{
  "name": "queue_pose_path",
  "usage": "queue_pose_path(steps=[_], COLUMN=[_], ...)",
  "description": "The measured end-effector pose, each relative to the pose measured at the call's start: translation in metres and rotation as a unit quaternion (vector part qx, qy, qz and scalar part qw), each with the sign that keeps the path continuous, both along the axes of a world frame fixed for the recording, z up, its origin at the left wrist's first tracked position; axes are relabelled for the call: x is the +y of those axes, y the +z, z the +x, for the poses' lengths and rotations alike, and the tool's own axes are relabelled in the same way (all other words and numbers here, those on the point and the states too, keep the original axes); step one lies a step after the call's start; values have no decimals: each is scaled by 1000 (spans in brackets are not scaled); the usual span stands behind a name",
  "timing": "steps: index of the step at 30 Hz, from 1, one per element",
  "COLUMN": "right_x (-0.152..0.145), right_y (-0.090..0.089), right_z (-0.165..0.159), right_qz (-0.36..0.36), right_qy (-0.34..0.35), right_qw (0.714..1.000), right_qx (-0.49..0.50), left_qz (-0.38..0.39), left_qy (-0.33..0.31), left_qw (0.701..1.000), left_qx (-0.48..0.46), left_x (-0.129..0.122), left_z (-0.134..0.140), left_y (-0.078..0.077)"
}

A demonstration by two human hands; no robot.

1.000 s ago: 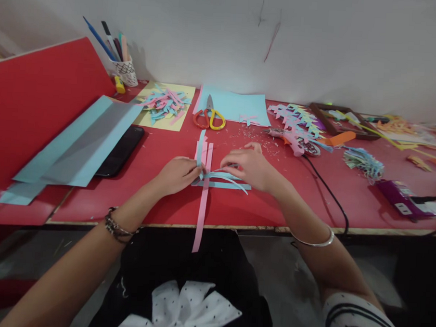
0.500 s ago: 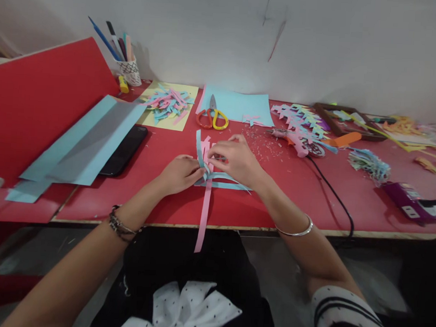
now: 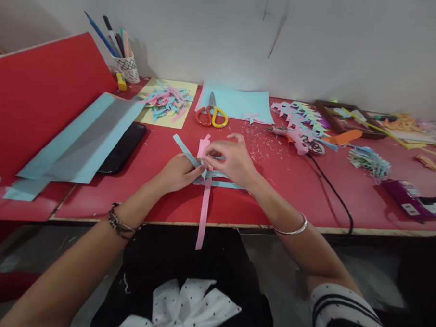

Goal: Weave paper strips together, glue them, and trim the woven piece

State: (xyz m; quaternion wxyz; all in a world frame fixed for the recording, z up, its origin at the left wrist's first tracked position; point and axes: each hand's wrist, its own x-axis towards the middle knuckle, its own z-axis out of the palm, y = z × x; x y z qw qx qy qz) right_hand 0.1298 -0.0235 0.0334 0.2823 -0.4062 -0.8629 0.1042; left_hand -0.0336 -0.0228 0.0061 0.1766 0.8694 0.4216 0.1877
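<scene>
Pink and blue paper strips cross one another at the middle of the red table, between my hands. My left hand [image 3: 179, 173] rests low at the left of the crossing, its thumb and fingers closed on the strips there. My right hand [image 3: 229, 159] has thumb and fingertips pinched together over the crossing, on a blue paper strip [image 3: 185, 149] whose free end slants up to the left. One long pink paper strip [image 3: 203, 216] hangs past the table's front edge. More blue strips [image 3: 229, 184] lie flat under my right hand. My fingers hide the crossing itself.
Red-and-yellow scissors [image 3: 212, 112] lie near a blue sheet [image 3: 238, 99]. Cut paper bits [image 3: 168, 101] cover a yellow sheet. Rightward are a pink glue gun [image 3: 294, 139] with its cord and a purple power strip [image 3: 400, 198]. A black phone [image 3: 122, 149] lies partly under blue sheets at left.
The blue strip's free end has swung from nearly upright to slanting left. My right hand has shifted slightly left, its fingertips closer to my left hand.
</scene>
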Motion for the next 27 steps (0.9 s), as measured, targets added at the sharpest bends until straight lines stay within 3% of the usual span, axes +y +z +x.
queue_pose_path(steps=[16, 22, 27], right_x=[7, 3, 2], right_y=[-2, -6, -8], right_z=[24, 24, 22], right_qz=[-5, -135, -198], right_qy=[-30, 66, 87], right_qw=[995, 988, 976], right_qx=[98, 41, 4], left_qz=[-96, -63, -36], left_qy=[14, 22, 19], left_qw=[995, 998, 998], left_qx=[-8, 20, 51], left_x=[-1, -1, 0], left_z=[2, 3, 3], left_y=[6, 7, 4])
